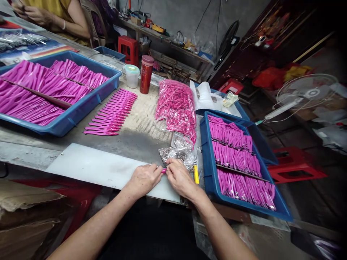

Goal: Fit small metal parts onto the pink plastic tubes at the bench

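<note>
A slim pink plastic piece (163, 170) shows between my two hands, above the right end of a white board (94, 167). My left hand (144, 179) is closed around it and covers most of its length. At its other end, the fingers of my right hand (179, 177) are pinched together; any smaller part in them is hidden. Just beyond my right hand lies a clear bag of tiny metal parts (164, 155). To the right of that hand is a yellow-handled tool (196, 174). Long pink pieces (112, 115) lie in a neat row farther left.
A blue tray (58, 125) of pink pieces stands left, another blue tray (208, 173) right. Behind my hands sits a bag of small pink parts (176, 103). A red tumbler (146, 76) and a lidded tub (132, 77) stand farther back. Another person (66, 21) sits far left.
</note>
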### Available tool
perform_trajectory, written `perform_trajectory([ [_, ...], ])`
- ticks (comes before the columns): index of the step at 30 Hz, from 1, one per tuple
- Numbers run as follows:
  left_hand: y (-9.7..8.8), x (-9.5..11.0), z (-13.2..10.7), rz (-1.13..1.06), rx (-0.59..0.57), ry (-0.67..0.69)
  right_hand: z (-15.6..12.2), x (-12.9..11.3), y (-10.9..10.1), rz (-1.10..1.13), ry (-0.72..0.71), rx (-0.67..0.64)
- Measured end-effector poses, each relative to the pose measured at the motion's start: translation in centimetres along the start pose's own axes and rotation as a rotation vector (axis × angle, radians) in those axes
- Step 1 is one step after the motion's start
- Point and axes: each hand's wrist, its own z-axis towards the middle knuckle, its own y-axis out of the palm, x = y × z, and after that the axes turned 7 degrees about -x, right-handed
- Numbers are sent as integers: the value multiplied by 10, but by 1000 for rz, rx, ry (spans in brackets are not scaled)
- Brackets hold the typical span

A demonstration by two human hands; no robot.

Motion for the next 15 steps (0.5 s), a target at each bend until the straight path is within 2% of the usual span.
perform_trajectory([
  [9, -1, 0, 1, -23, -74, -11, 0, 3, 2, -21, -26, -7],
  [15, -1, 0, 1, -41, -71, -17, -3, 1, 8, -51, -4, 50],
])
